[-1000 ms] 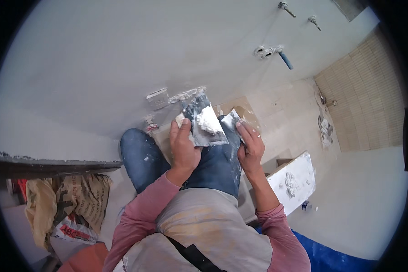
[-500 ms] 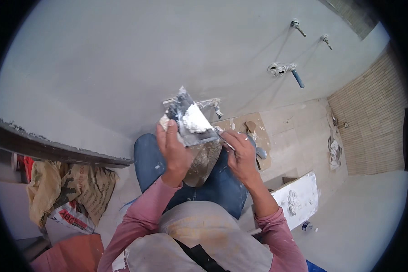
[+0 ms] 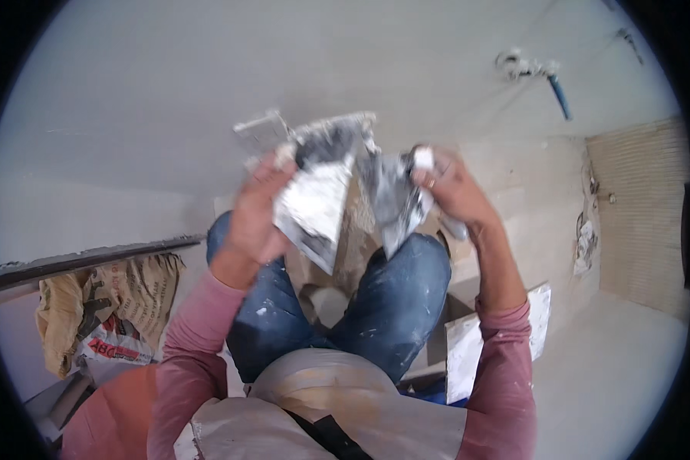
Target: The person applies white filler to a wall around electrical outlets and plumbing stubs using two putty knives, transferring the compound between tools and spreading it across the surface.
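**Before a grey wall (image 3: 153,115): left hand (image 3: 261,215) and right hand (image 3: 456,188), both occupied**

At far left, brown woven sacks (image 3: 126,295) lie beside a dark ledge (image 3: 77,265) at the wall's edge. The left hand has its fingers closed on the left edge of a broad metal plate (image 3: 320,251); motion blur obscures their exact placing. White paste (image 3: 314,192) covers much of the plate's face, leaving grey metal toward its lower corner, which points between the blue-trousered legs (image 3: 399,307). Just to the right, a tapering blade (image 3: 391,192), smeared grey and white, directs its lower corner toward the right leg; the right hand's fingers hold it by its upper right edge. Whether the upper corners of plate and blade touch cannot be told. Behind the right forearm stands a white-smeared board (image 3: 461,356). Farther right, a blue pipe stub (image 3: 560,98) projects from the wall. At far right, a crumpled pale scrap (image 3: 585,247) lies near the floor's edge, by a tiled wall (image 3: 644,207).
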The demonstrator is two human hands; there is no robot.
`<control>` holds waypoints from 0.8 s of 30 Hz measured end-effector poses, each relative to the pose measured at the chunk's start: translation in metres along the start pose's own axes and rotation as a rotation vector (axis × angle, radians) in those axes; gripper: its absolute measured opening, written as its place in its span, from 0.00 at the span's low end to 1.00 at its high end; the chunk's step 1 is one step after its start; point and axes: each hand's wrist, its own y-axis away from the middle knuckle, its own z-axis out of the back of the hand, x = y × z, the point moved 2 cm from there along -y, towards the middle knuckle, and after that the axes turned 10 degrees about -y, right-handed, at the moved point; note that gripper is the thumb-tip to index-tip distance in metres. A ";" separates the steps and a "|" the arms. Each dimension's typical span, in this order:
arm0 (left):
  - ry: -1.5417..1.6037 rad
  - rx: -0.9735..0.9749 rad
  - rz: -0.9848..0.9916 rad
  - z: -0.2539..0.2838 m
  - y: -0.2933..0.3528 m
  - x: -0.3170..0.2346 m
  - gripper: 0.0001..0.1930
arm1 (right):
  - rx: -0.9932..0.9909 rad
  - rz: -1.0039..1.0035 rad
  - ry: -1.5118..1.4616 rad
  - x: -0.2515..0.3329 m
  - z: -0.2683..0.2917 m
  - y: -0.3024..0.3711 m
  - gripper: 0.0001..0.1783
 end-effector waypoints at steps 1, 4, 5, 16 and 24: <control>-0.029 -0.040 -0.027 0.000 -0.003 -0.005 0.18 | -0.084 0.056 -0.029 -0.001 0.009 -0.001 0.27; -0.084 0.127 -0.103 0.002 -0.011 -0.020 0.21 | 0.007 0.231 -0.516 0.003 0.039 -0.015 0.26; -0.114 0.074 -0.121 0.004 -0.012 -0.020 0.22 | 0.032 0.302 -0.541 0.012 0.043 -0.019 0.24; -0.329 -0.148 -0.091 0.035 0.039 -0.028 0.20 | 0.311 0.408 -0.623 0.036 0.023 -0.090 0.23; -0.296 -0.246 -0.095 0.031 0.042 -0.014 0.17 | 0.090 0.399 -0.150 0.025 0.038 -0.074 0.22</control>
